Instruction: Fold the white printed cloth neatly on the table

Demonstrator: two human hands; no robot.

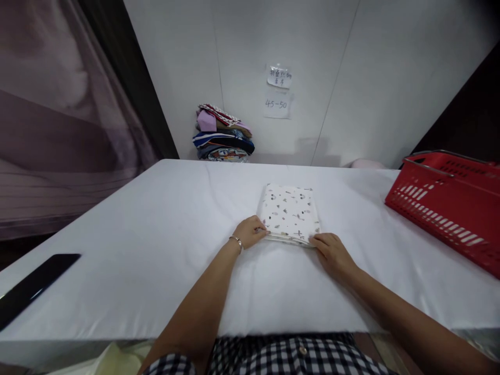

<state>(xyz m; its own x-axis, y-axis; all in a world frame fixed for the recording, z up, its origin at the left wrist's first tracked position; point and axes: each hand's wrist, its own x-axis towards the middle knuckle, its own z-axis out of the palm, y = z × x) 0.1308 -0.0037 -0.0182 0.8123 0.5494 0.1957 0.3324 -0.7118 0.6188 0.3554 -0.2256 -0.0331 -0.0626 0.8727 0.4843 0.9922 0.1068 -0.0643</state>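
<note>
A white cloth (289,211) with small dark printed motifs lies folded into a near-square on the table, its layered edge facing me. My left hand (251,232), with a bracelet at the wrist, pinches the near left corner of the cloth. At the near right corner, my right hand (331,251) has its thumb and fingers closed on the layered edge. The undersides of the fingertips are partly hidden.
A white sheet covers the table (156,234). At the right stands a red basket (449,208). A dark flat device (35,284) lies at the left edge. Beyond the table, a stack of folded fabrics (223,136) rests by the wall, near paper signs (277,104).
</note>
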